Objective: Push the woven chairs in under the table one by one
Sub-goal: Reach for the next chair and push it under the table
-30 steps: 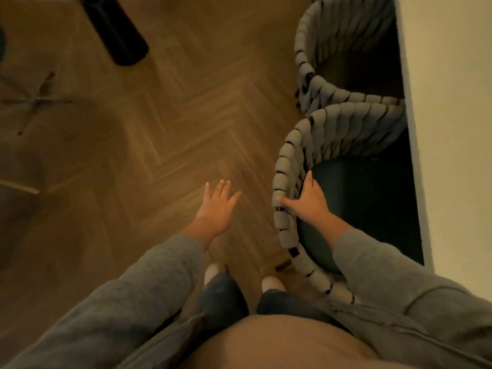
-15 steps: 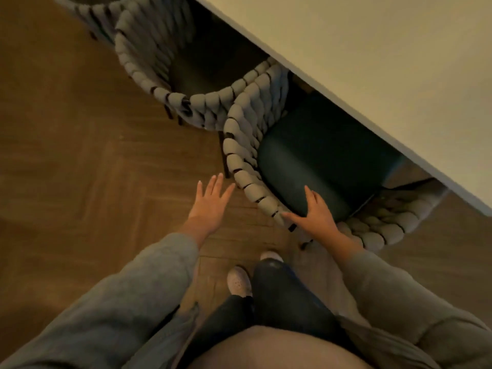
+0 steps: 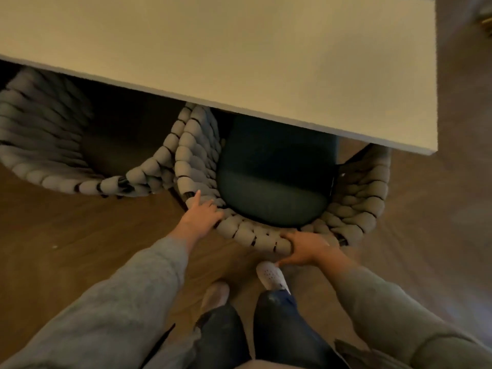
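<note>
Pushing in the near chair. The near woven chair (image 3: pixel 253 237) stands at the corner end of the table (image 3: pixel 239 62). The front of its seat cushion (image 3: pixel 274 187) is already beneath the pale tabletop, while its curved back projects over the wooden floor (image 3: pixel 66 235). Both grips are on the back rim. The left grip (image 3: pixel 202 214) lies on the rim's left bend, index finger straight and the other fingers bent over the weave. The right grip (image 3: pixel 308 251) clasps the rear of the rim, fingers over the top and thumb spread below. We judge the step to be mid-push, with this chair only partly in. The second woven chair (image 3: pixel 53 161), blurred at left, appears tucked somewhat further under. The next move calls for an even forward shove from both grips, so that the chair slides straight and does not swing into its neighbour, whose side lies against or just beside it. Note the materials: thick, rounded grey cords wound over a thin dark frame, forming a soft tub-shaped back; a smooth, dark teal padded cushion; a flat, matte tabletop with a square edge; and herringbone boards that we expect to let the legs slide. A white shoe (image 3: pixel 271 275) stands just behind the rim.
</note>
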Demonstrator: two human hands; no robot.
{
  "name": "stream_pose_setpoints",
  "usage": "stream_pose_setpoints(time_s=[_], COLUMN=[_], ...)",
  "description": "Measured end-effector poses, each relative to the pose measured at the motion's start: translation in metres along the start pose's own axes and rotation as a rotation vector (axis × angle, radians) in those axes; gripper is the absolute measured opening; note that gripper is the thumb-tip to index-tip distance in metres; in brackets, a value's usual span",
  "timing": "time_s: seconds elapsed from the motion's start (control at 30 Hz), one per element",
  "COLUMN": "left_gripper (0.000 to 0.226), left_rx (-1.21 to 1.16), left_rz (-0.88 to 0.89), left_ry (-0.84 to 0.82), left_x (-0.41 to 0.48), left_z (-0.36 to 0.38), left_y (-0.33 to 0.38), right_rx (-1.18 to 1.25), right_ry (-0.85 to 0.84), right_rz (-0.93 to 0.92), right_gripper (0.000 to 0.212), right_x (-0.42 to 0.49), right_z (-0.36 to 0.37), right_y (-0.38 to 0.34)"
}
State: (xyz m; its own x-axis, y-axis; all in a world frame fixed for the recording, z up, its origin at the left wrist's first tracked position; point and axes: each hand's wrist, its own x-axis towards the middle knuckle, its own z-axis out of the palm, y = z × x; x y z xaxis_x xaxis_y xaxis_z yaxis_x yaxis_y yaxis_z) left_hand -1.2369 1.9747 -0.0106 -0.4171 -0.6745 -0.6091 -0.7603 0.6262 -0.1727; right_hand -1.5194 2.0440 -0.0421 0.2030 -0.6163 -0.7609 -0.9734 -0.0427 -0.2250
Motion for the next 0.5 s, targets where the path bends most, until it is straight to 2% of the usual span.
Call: stream_pose_setpoints(time_s=[0.07,0.17,0.3,0.5], left_gripper=[0.053,0.050,0.037,0.032], left_rx=[0.029,0.058,0.013,-0.009], left_rz=[0.075,0.183,0.210,0.239], left_ry=[0.004,0.051,0.132,0.108], left_x=[0.008,0.019,0.020,-0.003], left_z=[0.001,0.005,0.012,0.026], left_y=[-0.013,-0.025,-0.027,-0.008], right_rx=[-0.088,-0.175,-0.114,-0.100], right_ry=[0.166,0.316,0.377,0.364], right_rz=[0.019,0.106,0.173,0.194], right_gripper=[0.064,0.039,0.029,0.026], right_x=[-0.002,-0.005,-0.007,-0.030], right_z=[0.008,0.019,0.021,0.051], right_y=[-0.006,-0.015,-0.021,-0.027])
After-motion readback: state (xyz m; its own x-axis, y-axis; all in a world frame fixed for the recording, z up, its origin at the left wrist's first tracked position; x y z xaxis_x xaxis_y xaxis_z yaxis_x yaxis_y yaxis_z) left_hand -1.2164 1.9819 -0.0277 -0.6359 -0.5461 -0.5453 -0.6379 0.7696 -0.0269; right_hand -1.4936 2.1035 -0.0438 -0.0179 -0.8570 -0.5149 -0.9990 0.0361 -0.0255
